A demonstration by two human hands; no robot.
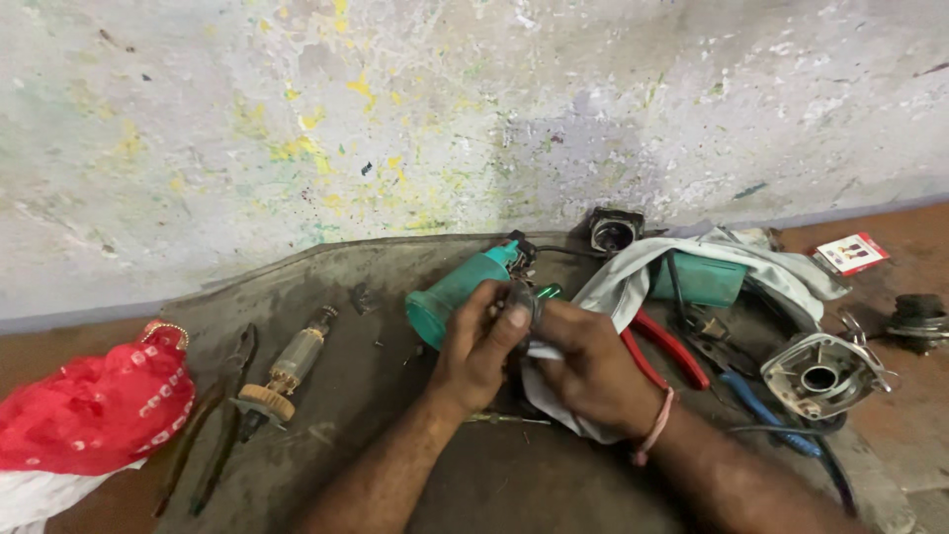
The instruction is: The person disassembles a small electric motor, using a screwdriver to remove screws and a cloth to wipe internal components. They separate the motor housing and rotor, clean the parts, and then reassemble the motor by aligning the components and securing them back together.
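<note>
both hands are wrapped around a small dark ring part (522, 302), left hand (476, 346) pinching it, right hand (583, 366) gripping it along with a white rag (613, 287). it sits just right of the green housing (457, 293). armature (287, 371) and pliers (213, 415) lie well left of the housing, red pliers (672, 348) and grey gear case (820, 374) off to its right.

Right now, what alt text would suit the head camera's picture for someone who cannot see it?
Two hands, left and right, hold a small dark part and a pale cloth over a dusty mat. Around them lie a green tool casing, red-handled pliers and a motor rotor.
</note>
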